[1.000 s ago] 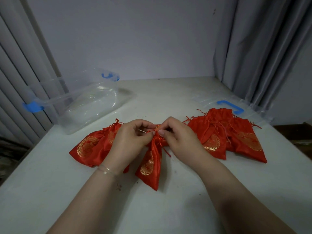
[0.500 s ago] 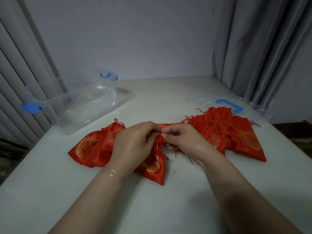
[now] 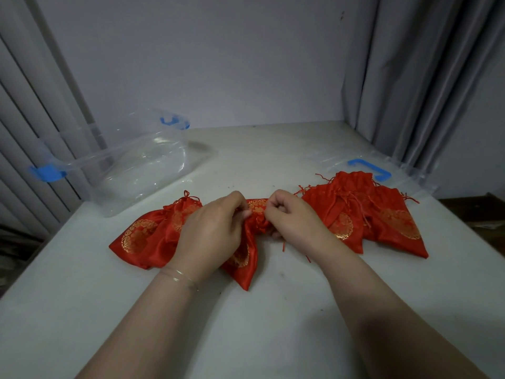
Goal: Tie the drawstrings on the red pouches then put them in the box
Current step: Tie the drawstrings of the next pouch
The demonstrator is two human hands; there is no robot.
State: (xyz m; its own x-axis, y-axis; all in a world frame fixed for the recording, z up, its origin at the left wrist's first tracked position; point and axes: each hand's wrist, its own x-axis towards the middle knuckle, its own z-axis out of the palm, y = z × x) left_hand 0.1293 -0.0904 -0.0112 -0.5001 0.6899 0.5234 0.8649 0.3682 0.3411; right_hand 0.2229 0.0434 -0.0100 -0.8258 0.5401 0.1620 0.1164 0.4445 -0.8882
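Note:
A red satin pouch (image 3: 246, 266) with gold round patterns lies in the middle of the white table, its gathered neck between my hands. My left hand (image 3: 213, 231) pinches the neck and its drawstring from the left. My right hand (image 3: 292, 220) has its fingers curled on the drawstring at the right of the neck; loose red cord ends trail below it. To the left lies a pile of red pouches (image 3: 147, 239) with tied tops. To the right lies another pile of pouches (image 3: 382, 217) with loose strings. The clear plastic box (image 3: 131, 170) with blue clips stands at the back left.
The box's clear lid (image 3: 369, 168) with a blue handle lies flat at the back right, partly under the right pile. Grey curtains hang on both sides, a wall stands behind, and the table's edges drop off left and right.
The middle pouch has dropped from raised to lying on the table. Both hands have lowered with it and drawn closer to the neck, working the drawstring.

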